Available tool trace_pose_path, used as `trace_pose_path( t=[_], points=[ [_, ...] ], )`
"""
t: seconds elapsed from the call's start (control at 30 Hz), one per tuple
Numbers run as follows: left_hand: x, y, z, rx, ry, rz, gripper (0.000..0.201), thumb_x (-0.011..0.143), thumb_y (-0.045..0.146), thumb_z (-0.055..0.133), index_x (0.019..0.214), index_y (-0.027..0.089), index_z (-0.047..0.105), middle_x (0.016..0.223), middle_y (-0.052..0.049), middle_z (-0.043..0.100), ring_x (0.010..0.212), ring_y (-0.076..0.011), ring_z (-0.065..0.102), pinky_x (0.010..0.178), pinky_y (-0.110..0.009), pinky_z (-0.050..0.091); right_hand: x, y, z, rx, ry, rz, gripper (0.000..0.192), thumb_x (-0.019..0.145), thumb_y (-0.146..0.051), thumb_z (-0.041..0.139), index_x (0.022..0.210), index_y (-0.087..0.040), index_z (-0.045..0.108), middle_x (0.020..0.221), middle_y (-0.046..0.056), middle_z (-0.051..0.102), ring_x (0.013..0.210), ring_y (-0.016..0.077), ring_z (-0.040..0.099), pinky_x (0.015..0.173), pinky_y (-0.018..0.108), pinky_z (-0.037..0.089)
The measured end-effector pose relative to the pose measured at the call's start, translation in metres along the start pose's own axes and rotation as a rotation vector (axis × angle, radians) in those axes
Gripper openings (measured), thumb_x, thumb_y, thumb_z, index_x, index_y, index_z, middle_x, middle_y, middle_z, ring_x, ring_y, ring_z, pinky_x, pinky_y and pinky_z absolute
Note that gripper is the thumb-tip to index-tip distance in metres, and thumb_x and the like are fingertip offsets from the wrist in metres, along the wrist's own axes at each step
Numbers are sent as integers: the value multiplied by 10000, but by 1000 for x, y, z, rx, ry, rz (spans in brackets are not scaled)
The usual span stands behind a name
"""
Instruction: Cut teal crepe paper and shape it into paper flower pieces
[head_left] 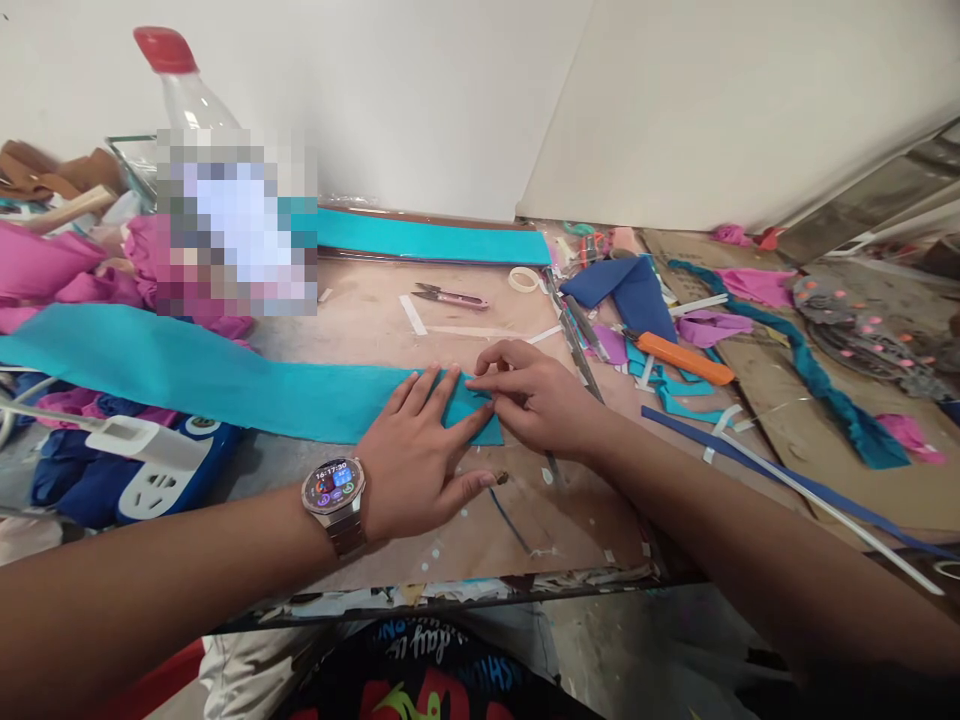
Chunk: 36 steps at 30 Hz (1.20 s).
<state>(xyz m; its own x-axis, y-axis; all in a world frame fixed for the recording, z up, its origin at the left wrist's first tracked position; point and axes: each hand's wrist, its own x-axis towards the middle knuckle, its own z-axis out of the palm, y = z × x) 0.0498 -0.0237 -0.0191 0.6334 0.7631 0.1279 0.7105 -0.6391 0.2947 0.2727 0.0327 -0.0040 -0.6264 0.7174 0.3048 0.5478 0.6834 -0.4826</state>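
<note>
A long turquoise fabric strip [315, 395] lies across the table and runs off to the left. My left hand [416, 450] rests flat on it near its right end, fingers spread, with a watch [334, 490] on the wrist. At that same end is my right hand [544, 400], its thumb and fingertips pinched together over the fabric. Whatever sits between those fingertips is too small or hidden to make out. Beyond the hands, thread snips [454, 296] lie beside short white strips [413, 314]. A second turquoise strip [435, 242] stretches along the back.
A red-capped bottle [202, 110], partly blurred out, stands at back left. Below it are pink fabric [67, 260] and a power strip [176, 470]. To the right lie a tape roll [523, 279], an orange-handled cutter [684, 357], fabric scraps and a pincushion full of pins [855, 330].
</note>
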Motion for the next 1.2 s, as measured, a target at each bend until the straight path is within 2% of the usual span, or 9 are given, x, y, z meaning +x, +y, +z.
trace_pose_path(
  t=[0.17, 0.27, 0.5, 0.67, 0.77, 0.87, 0.97, 1.07, 1.2],
  points=[
    [0, -1, 1, 1, 4, 1, 753, 949, 703, 420, 1592, 315, 360, 1682, -150, 267, 1550, -445, 201, 1217, -621, 226, 2, 4, -2, 27, -21, -55, 413, 816, -28, 542, 1046, -246, 809, 1064, 55, 768, 1029, 238, 662, 969, 436, 554],
    [0, -1, 1, -3, 11, 3, 760, 941, 710, 437, 1589, 320, 365, 1684, -134, 272, 1548, -441, 207, 1217, -618, 229, 1, 8, -2, 62, -44, -68, 456, 794, -11, 543, 1060, -270, 809, 1067, 30, 791, 1114, 249, 652, 1018, 458, 552],
    [0, 0, 1, 3, 0, -3, 747, 945, 717, 409, 1575, 316, 395, 1668, -155, 294, 1547, -449, 209, 1213, -623, 219, 1, 8, -6, 86, -38, 50, 528, 819, -4, 513, 1220, -253, 750, 1229, 78, 708, 1249, 237, 625, 1056, 404, 549],
    [0, -1, 2, -6, 5, -12, 783, 936, 736, 404, 1572, 280, 396, 1664, -162, 305, 1549, -437, 208, 1215, -615, 222, 1, 5, -6, 115, -51, 29, 569, 830, -8, 518, 1290, -285, 706, 1237, 54, 701, 1281, 236, 609, 1080, 394, 535],
    [0, -1, 2, -7, 7, -21, 795, 934, 738, 405, 1549, 235, 420, 1669, -171, 297, 1551, -417, 215, 1224, -597, 220, 2, 6, -6, 85, -11, 50, 507, 805, -4, 500, 1175, -247, 747, 1204, 70, 702, 1241, 237, 622, 1053, 398, 537],
    [0, -1, 1, -1, 9, -19, 790, 935, 732, 410, 1540, 224, 432, 1673, -171, 290, 1555, -407, 213, 1232, -589, 214, 3, 8, -6, 60, 42, 89, 369, 764, -6, 500, 924, -213, 761, 1096, 72, 726, 1116, 233, 661, 980, 391, 547],
    [0, 0, 0, 7, 5, -20, 787, 937, 727, 413, 1544, 227, 432, 1672, -175, 290, 1555, -408, 218, 1235, -589, 215, 5, 10, -6, 45, 67, 64, 292, 750, -9, 505, 708, -213, 709, 974, 47, 760, 1018, 229, 668, 932, 384, 535],
    [0, 0, -1, 11, -3, -21, 768, 948, 710, 410, 1542, 223, 440, 1675, -183, 280, 1555, -407, 220, 1234, -589, 222, 6, 13, -7, -5, 103, 91, 289, 736, -17, 511, 686, -212, 718, 913, 39, 761, 930, 229, 667, 893, 384, 525],
    [-1, 0, -1, 8, 0, -18, 760, 949, 704, 417, 1535, 221, 449, 1674, -176, 286, 1555, -405, 216, 1233, -590, 229, 5, 16, -6, -47, 89, 139, 311, 721, -23, 510, 735, -214, 755, 919, 38, 770, 921, 232, 668, 892, 386, 519]
  ],
)
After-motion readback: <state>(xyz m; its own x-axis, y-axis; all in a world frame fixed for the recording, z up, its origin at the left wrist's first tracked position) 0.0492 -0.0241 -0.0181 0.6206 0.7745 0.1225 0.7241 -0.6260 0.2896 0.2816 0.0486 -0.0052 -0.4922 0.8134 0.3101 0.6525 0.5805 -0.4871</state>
